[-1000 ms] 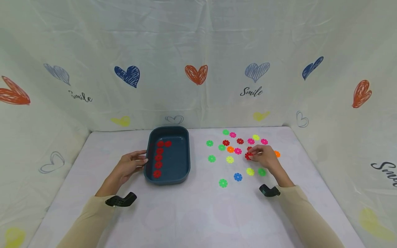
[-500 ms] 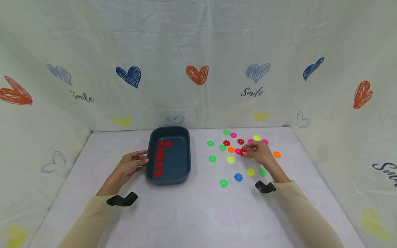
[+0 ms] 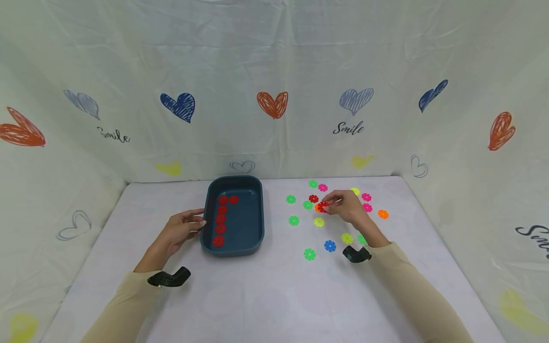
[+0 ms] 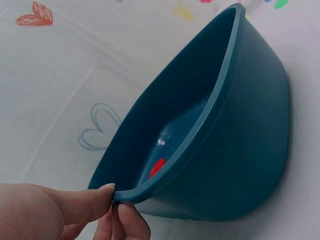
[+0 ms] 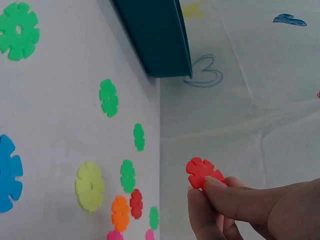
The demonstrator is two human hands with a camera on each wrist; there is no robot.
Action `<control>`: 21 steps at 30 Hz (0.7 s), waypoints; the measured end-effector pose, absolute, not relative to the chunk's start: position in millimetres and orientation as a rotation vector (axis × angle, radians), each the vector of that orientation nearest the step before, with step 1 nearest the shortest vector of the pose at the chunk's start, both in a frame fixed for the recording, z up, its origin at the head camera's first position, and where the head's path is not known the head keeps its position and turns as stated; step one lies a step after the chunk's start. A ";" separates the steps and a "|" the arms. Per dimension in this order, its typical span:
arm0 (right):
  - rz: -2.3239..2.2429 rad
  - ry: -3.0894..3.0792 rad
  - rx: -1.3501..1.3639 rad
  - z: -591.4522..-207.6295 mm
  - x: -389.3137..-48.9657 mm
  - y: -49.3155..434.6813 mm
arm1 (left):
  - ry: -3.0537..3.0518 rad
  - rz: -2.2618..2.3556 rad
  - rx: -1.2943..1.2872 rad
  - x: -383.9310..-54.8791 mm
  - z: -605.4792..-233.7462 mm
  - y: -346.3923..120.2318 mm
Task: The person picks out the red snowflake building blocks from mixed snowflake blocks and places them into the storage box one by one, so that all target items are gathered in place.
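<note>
We're seeing the right hand [image 3: 348,208] shifting left, bringing a pinched red notched plastic disc [image 5: 201,170] nearer the dark-blue rectangular plastic tray [image 3: 246,224], the left hand [image 3: 177,232] pinching its left side.

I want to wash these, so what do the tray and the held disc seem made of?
Tray: probably plastic, smooth with a slight sheen, judging by its rounded edges and the highlight inside. Held disc: likely plastic too, evenly coloured with regular notches; whether matt or glossy is unclear.

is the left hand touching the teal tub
Touching: the left wrist view shows the left hand pinching the near rim of the teal tub.
</note>
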State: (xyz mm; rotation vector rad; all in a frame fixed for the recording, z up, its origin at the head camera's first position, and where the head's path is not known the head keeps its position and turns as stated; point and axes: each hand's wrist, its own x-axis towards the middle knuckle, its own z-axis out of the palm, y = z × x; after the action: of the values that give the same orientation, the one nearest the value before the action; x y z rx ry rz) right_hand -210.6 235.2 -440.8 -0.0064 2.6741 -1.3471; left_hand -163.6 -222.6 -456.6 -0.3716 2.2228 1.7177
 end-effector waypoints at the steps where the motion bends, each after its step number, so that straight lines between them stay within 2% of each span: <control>1: -1.346 2.676 -0.015 -439.9 -211.3 232.9 | 2.222 1.718 -0.371 -163.5 -456.3 -222.4; 21: -1.424 2.562 -0.223 -417.4 -223.8 173.1 | 2.204 1.736 -0.376 -163.4 -455.3 -222.5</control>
State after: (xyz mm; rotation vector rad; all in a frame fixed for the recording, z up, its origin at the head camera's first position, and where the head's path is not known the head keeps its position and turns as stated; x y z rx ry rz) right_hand -223.8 173.1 -417.4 -0.2228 2.5620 -1.4241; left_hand -163.4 -222.5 -455.3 -0.3755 2.2038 1.7359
